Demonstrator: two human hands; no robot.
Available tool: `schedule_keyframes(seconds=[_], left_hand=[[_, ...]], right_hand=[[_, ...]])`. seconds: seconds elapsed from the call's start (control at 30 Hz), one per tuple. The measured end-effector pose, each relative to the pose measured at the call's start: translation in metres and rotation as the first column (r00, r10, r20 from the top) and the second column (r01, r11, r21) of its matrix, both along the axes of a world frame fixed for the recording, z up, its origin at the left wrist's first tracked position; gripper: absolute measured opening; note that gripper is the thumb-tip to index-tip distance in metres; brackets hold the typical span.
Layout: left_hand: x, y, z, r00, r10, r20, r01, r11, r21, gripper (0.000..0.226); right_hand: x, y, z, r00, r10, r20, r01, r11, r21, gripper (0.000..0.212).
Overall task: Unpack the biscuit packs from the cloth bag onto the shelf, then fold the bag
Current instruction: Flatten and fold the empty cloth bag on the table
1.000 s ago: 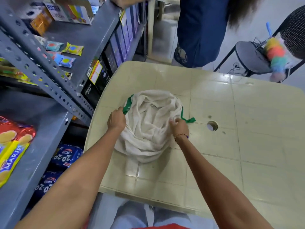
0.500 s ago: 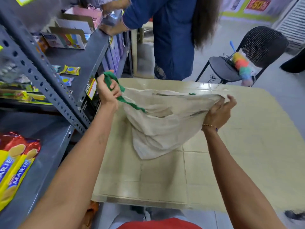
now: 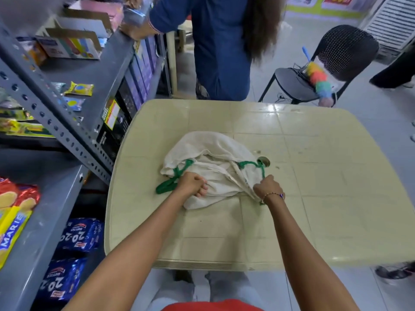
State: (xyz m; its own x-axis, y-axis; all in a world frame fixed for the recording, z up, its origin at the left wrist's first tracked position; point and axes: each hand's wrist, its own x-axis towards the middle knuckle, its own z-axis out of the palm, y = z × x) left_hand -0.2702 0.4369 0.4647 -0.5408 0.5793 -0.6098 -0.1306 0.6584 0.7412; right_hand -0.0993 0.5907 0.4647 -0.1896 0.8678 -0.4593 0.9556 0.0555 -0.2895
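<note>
Half a second before, I had the cloth bag [image 3: 211, 167] stretched up in the air between both hands; by this moment it had come back down and lay crumpled on the cream table [image 3: 314, 198], near the middle of the top. My left hand [image 3: 190, 184] was clenched on the bag's near left edge, fingers curled into the cloth right where one green handle [image 3: 173, 180] looped out onto the table. My right hand [image 3: 267, 187], a beaded bracelet at the wrist, gripped the bag's near right corner, with the other green handle [image 3: 251, 164] arching just beyond it toward the round hole [image 3: 264, 162] in the tabletop.

To my left stood the grey metal shelf [image 3: 40, 221]. Yellow and red Marie biscuit packs [image 3: 13, 212] lay at its near end, and blue 20-20 packs [image 3: 71, 252] sat on the level below. Across the table a person in blue clothing [image 3: 222, 48] stood at the shelving, and a black chair [image 3: 325, 63] with a rainbow-coloured duster [image 3: 318, 79] on its seat stood behind the table's far right side.
</note>
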Motion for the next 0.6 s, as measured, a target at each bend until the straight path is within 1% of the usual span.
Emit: schedule_keyframes(seconds=[0.03,0.07,0.1,0.13,0.17,0.2,0.23,0.3,0.33,0.4,0.47,0.53,0.6], left_hand=[[0.005,0.011,0.0,0.995,0.037,0.092,-0.04,0.999,0.025,0.019],[0.007,0.02,-0.001,0.986,0.084,0.143,-0.092,0.995,0.044,0.018],[0.008,0.034,-0.004,0.973,0.15,0.174,-0.161,0.986,0.05,0.015],[0.008,0.045,-0.008,0.954,0.234,0.187,-0.247,0.967,0.053,0.013],[0.006,0.053,-0.01,0.927,0.321,0.191,-0.335,0.941,0.046,0.016],[0.003,0.063,-0.013,0.892,0.407,0.197,-0.422,0.906,0.037,0.021],[0.0,0.065,-0.018,0.865,0.463,0.193,-0.476,0.879,0.021,0.026],[0.0,0.075,-0.025,0.829,0.526,0.19,-0.533,0.846,-0.016,0.025],[0.003,0.077,-0.029,0.827,0.538,0.166,-0.535,0.842,-0.063,0.027],[0.01,0.079,-0.035,0.852,0.511,0.112,-0.492,0.855,-0.162,0.028],[0.02,0.085,-0.041,0.854,0.513,0.089,-0.491,0.85,-0.192,0.027],[0.026,0.09,-0.044,0.831,0.553,0.058,-0.535,0.824,-0.184,0.025],[0.029,0.092,-0.047,0.817,0.576,0.009,-0.564,0.803,-0.191,0.024]], right_hand=[[-0.005,0.005,0.004,0.999,0.049,0.003,-0.049,0.999,-0.007,0.046],[-0.013,0.007,0.007,0.993,0.091,-0.071,-0.088,0.996,0.034,0.045],[-0.021,0.014,0.009,0.972,0.152,-0.18,-0.138,0.986,0.091,0.041],[-0.031,0.017,0.011,0.933,0.226,-0.281,-0.193,0.971,0.141,0.037],[-0.042,0.018,0.013,0.888,0.298,-0.35,-0.252,0.952,0.172,0.035],[-0.054,0.024,0.015,0.846,0.373,-0.38,-0.324,0.927,0.188,0.035],[-0.065,0.022,0.013,0.812,0.433,-0.391,-0.391,0.901,0.186,0.037],[-0.088,0.029,0.008,0.747,0.56,-0.358,-0.54,0.825,0.163,0.043],[-0.097,0.03,0.004,0.722,0.606,-0.332,-0.596,0.79,0.144,0.047],[-0.111,0.031,-0.005,0.696,0.654,-0.297,-0.658,0.746,0.101,0.053],[-0.121,0.033,-0.014,0.682,0.679,-0.273,-0.688,0.722,0.077,0.051],[-0.127,0.034,-0.02,0.647,0.719,-0.255,-0.715,0.688,0.126,0.043],[-0.134,0.035,-0.024,0.57,0.778,-0.263,-0.746,0.624,0.23,0.034]])
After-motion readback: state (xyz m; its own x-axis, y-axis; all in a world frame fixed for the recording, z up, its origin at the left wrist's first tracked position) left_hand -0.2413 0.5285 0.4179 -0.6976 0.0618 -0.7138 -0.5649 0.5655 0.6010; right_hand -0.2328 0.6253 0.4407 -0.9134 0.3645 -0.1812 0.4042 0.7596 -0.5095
